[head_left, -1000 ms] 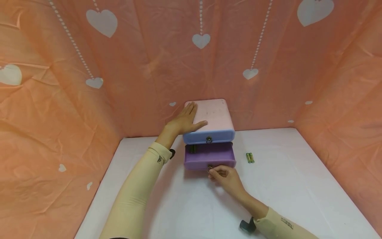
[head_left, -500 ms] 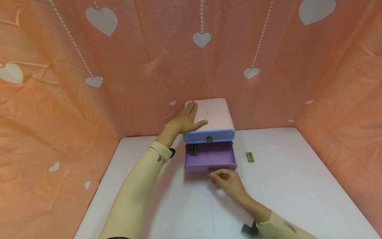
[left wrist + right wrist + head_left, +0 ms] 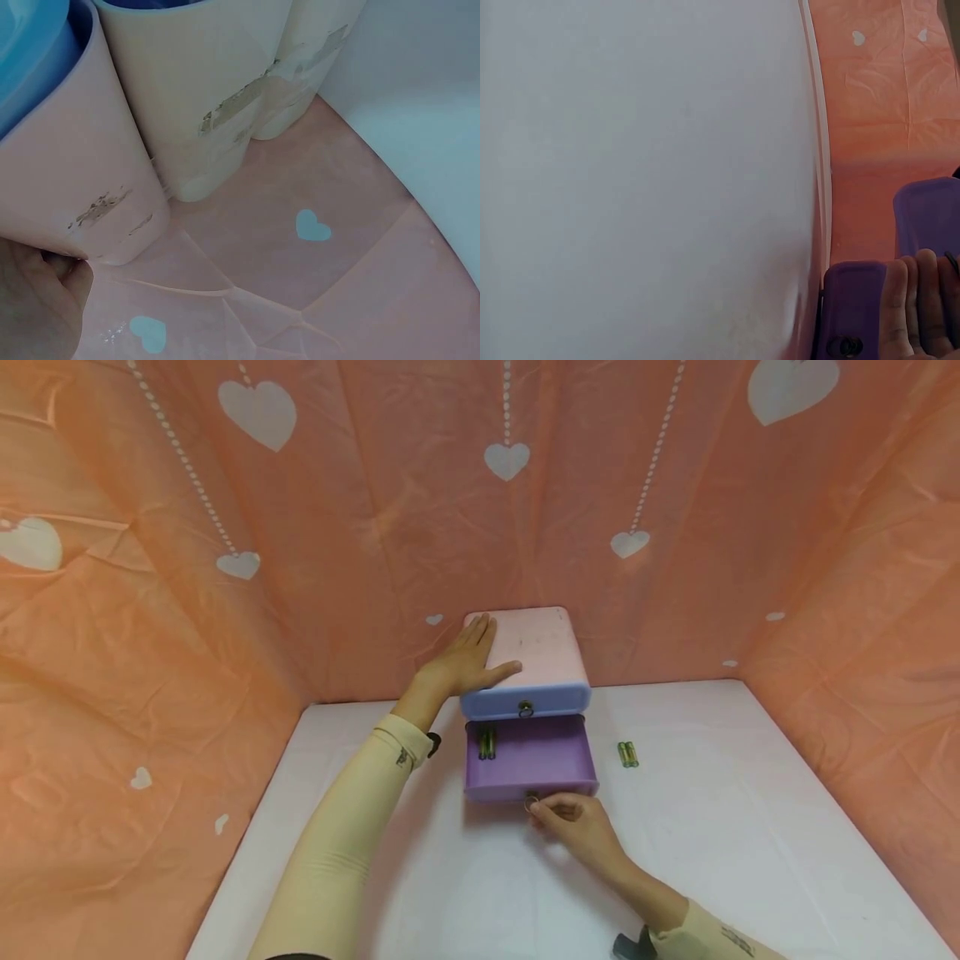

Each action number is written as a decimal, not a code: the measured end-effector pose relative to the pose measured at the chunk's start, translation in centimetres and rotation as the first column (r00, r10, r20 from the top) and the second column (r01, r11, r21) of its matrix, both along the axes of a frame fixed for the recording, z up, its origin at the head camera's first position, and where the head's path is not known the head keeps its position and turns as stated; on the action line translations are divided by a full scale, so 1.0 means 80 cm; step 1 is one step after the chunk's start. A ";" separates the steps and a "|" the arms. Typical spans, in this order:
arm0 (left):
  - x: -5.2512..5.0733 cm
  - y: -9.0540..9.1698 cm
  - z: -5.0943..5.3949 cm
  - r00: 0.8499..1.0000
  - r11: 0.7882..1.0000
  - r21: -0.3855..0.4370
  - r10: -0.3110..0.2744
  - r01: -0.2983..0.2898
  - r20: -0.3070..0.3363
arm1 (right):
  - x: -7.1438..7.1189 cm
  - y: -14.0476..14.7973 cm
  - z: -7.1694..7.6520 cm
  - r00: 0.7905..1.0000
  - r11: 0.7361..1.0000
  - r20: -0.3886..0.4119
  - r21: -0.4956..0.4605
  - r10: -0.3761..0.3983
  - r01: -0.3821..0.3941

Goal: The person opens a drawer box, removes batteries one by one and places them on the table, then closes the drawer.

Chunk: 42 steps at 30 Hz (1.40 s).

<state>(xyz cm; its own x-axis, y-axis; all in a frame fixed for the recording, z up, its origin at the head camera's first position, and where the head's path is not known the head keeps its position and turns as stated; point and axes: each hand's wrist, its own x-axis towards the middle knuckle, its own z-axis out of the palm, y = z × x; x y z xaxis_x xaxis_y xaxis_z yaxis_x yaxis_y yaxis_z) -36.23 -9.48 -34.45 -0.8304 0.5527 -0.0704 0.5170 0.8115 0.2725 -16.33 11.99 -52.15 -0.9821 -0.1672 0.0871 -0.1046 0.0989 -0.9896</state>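
Observation:
A small pink drawer unit (image 3: pixel 542 643) stands against the back cloth, its upper blue drawer (image 3: pixel 487 705) closed. My left hand (image 3: pixel 459 668) rests on the unit's top with straight fingers and the thumb spread. Below, the purple drawer (image 3: pixel 543 767) is pulled out, and my right hand (image 3: pixel 579 828) pinches its ring pull (image 3: pixel 530 804) between thumb and fingers. Two green batteries (image 3: pixel 487 744) lie side by side in the drawer's left part. Part of the left hand (image 3: pixel 37 304) shows beside the unit's side wall (image 3: pixel 82 180) in the left wrist view.
Another pair of green batteries (image 3: pixel 627 754) lies on the white table (image 3: pixel 720 810), right of the unit. Orange cloth (image 3: pixel 360 568) with white hearts rises behind the table and on both sides. Dark wrist cameras (image 3: pixel 633 947) sit at the cuffs.
The right hand has drawn the purple drawer further out toward me, so more of its inside and the batteries shows. My left hand has stayed on the unit's top.

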 end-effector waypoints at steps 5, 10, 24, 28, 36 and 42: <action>-0.002 -0.001 -0.003 1.000 1.000 0.005 -0.002 0.002 0.001 | 0.004 -0.001 -0.002 1.000 1.000 0.018 -0.013 0.005 -0.005; -0.004 -0.001 -0.003 1.000 1.000 0.007 -0.004 0.004 -0.004 | 0.009 -0.001 -0.001 1.000 1.000 0.011 -0.018 0.014 -0.014; -0.002 0.000 -0.002 1.000 1.000 0.009 0.002 -0.002 -0.001 | 0.026 -0.001 -0.003 0.999 1.000 0.047 0.025 0.000 -0.001; -0.001 0.000 -0.002 1.000 1.000 0.015 -0.001 0.001 0.002 | 0.031 -0.001 -0.003 0.999 0.999 0.039 0.042 0.005 -0.006; -0.001 0.000 -0.002 1.000 1.000 0.002 0.005 -0.005 -0.004 | 0.037 -0.001 -0.002 0.999 1.000 0.034 0.020 0.016 -0.016; -0.001 0.000 -0.002 1.000 1.000 0.004 0.004 -0.003 -0.011 | 0.040 0.000 -0.003 0.999 0.999 0.030 0.020 0.033 -0.034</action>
